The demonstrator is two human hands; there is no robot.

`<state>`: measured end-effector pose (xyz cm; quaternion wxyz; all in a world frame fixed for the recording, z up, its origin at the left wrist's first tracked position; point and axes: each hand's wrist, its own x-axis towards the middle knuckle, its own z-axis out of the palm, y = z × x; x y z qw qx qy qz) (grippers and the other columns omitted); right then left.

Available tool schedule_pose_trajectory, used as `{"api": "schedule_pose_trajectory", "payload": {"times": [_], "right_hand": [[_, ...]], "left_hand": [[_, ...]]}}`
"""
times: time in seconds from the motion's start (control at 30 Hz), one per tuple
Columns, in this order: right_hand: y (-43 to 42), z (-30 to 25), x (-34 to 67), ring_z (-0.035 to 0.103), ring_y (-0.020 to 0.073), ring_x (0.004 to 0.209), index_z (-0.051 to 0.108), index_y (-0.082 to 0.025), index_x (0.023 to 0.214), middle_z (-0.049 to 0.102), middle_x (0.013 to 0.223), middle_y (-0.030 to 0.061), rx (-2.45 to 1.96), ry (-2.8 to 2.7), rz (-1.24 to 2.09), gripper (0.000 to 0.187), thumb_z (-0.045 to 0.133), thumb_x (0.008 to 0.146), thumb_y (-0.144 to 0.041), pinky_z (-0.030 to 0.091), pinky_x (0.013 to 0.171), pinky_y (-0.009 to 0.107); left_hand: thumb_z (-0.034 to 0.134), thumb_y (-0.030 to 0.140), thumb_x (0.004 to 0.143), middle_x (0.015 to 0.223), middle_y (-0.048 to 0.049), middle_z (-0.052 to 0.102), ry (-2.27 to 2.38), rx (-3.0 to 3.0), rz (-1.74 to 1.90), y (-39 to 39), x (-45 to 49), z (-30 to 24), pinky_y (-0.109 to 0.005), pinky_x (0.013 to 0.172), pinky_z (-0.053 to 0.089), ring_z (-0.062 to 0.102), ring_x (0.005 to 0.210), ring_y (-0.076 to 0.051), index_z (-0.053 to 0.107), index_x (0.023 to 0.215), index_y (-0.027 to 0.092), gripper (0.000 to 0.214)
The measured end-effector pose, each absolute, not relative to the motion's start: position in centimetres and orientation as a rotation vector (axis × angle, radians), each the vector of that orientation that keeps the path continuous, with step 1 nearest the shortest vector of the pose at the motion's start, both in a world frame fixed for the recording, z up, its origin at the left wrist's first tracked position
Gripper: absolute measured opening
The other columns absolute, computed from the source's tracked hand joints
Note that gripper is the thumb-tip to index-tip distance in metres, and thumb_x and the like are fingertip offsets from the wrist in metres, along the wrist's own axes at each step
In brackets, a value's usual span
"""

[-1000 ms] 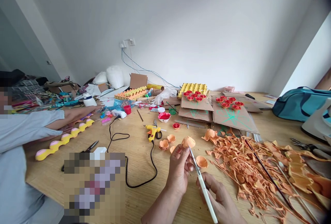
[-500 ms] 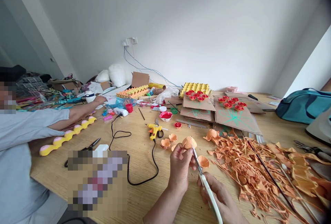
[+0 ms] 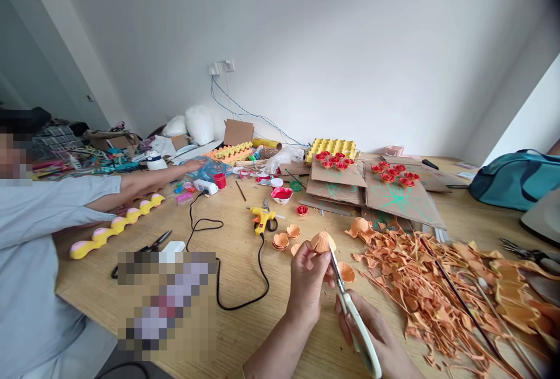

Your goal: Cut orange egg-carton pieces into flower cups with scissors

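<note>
Between its fingertips my left hand [image 3: 307,277] pinches an orange egg-carton cup [image 3: 322,242], held dome side up above the table. My right hand [image 3: 365,323] grips white-handled scissors [image 3: 356,320], whose blades point up and reach the cup's right edge. Below the blades lies a loose orange cup [image 3: 347,272]. Left of my left hand sit two orange petal-cut cups, one at the back [image 3: 293,231] and a stacked one [image 3: 280,241]; another is partly hidden by my fingers. To the right spreads a heap of orange carton scraps [image 3: 411,280].
A yellow glue gun [image 3: 262,220] lies left, its black cord [image 3: 263,285] looping forward. Red paper flowers [image 3: 387,176] stand on cardboard [image 3: 402,201] behind. A co-worker's arm [image 3: 144,183] reaches over the left side, near a yellow carton strip [image 3: 118,225]. A teal bag [image 3: 516,178] rests at far right.
The scissors' handles have spread wider, with the blades still at the cup. The co-worker's arm has stretched farther right toward the blue plastic. The view has shifted slightly.
</note>
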<state>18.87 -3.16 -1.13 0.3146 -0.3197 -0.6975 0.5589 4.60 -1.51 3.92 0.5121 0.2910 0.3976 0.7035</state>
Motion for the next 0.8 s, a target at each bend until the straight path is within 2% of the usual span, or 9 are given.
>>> {"api": "schedule_pose_trajectory", "payload": {"times": [0.3, 0.6, 0.8], "right_hand": [[-2.98, -1.34, 18.82, 0.043, 0.0156, 0.062, 0.057, -0.021, 0.089, 0.048, 0.065, -0.003, -0.822, -1.823, 1.486, 0.042, 0.044, 0.095, -0.061, 0.037, 0.062, 0.029], [-2.98, -1.0, 18.81, 0.043, 0.0162, 0.062, 0.057, -0.022, 0.088, 0.048, 0.064, -0.003, -0.841, -1.859, 1.446, 0.047, 0.041, 0.093, -0.065, 0.036, 0.062, 0.029], [-3.12, -0.76, 18.54, 0.037, 0.0142, 0.058, 0.056, -0.021, 0.085, 0.042, 0.061, -0.0049, -0.826, -1.809, 1.466, 0.047, 0.045, 0.091, -0.066, 0.033, 0.057, 0.027]], "left_hand": [[0.074, 0.034, 0.069, 0.056, 0.0055, 0.053, 0.952, 0.689, 1.676, -1.39, 4.56, 3.84, -0.015, 0.04, 0.037, 0.046, 0.048, -0.006, 0.054, 0.074, 0.018, 0.026], [0.079, 0.039, 0.063, 0.056, 0.0057, 0.053, 0.943, 0.654, 1.665, -1.63, 4.7, 4.18, -0.016, 0.041, 0.036, 0.045, 0.046, -0.006, 0.055, 0.071, 0.017, 0.033], [0.078, 0.036, 0.063, 0.056, 0.0055, 0.053, 0.941, 0.642, 1.66, -1.67, 4.72, 4.41, -0.016, 0.041, 0.037, 0.046, 0.047, -0.006, 0.056, 0.071, 0.017, 0.031]]}}
